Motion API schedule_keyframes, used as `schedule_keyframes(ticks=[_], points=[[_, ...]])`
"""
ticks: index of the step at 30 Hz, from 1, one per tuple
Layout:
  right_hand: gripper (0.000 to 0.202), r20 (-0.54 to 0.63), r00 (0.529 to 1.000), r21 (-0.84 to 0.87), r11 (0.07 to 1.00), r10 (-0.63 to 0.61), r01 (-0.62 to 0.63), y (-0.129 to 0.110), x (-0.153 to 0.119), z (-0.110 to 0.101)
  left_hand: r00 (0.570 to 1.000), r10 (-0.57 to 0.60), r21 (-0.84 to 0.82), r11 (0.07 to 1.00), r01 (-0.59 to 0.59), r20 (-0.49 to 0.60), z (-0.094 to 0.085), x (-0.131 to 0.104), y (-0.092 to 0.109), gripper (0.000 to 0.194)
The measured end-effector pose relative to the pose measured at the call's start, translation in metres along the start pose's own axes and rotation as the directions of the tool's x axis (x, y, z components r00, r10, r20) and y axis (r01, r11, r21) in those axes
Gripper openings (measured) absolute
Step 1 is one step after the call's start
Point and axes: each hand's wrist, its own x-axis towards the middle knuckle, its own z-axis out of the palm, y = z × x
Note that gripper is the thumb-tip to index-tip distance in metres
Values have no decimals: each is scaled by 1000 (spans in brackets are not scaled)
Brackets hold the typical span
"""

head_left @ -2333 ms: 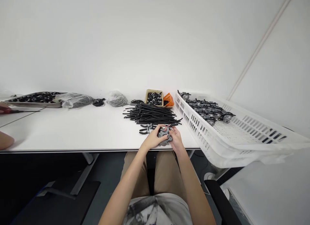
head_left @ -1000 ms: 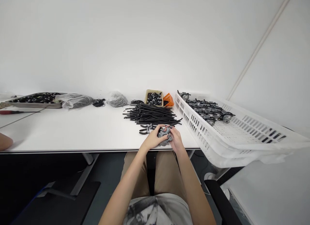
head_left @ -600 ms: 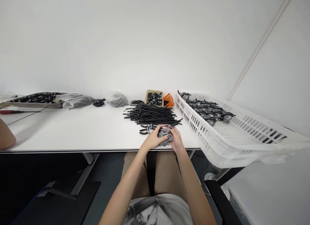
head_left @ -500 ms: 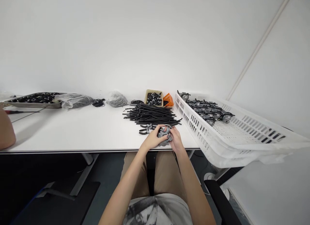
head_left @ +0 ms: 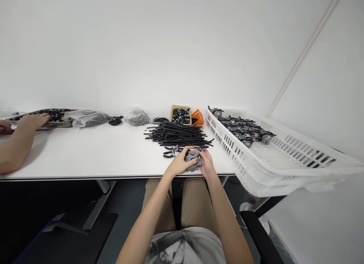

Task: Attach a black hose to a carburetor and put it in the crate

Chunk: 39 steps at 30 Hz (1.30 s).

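The person's left hand (head_left: 179, 162) and right hand (head_left: 207, 163) are closed together around a small grey metal part with short black tubes on it (head_left: 193, 159), holding it just above the near edge of the white table (head_left: 93, 154); against the earlier pictures neither hand has shifted and the part sits in the same spot, so the fiddling with it looks to be mid-way rather than finished. What has changed is at the far left: a co-worker's hand (head_left: 33, 120), a moment ago only a forearm at the table's edge, now stretches out and touches the shallow grey metal tray of black parts (head_left: 42, 123), and the red-handled tool that lay there is now hidden. Just beyond the person's hands lies a loose heap of thin black rubber tubes (head_left: 178, 134), with a few small grey clips (head_left: 171, 150) beside it. Behind the heap stand a small beige box filled with grey-and-black fittings (head_left: 181, 115) and, touching it, a small orange basket (head_left: 198, 117). To the right, the large white slotted plastic crate (head_left: 273, 157) holds a cluster of grey parts with black tubes (head_left: 243, 129) at its far end, the near end bare. Two clear plastic bags of dark bits (head_left: 89, 117) lie along the wall.
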Motion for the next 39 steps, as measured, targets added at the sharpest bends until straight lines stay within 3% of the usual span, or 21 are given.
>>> schedule_keyframes(ticks=[10,16,39], points=[[49,19,1000,5,1000,-3,3,0,1,1,1000,-10,5,1000,10,1,0,0,-1,51],[42,38,999,9,1000,-6,5,0,-1,1,1000,-11,1,1000,11,0,0,0,-2,49],[44,38,999,-9,1000,-7,7,0,1,0,1000,-6,6,1000,6,-3,0,0,-1,51]])
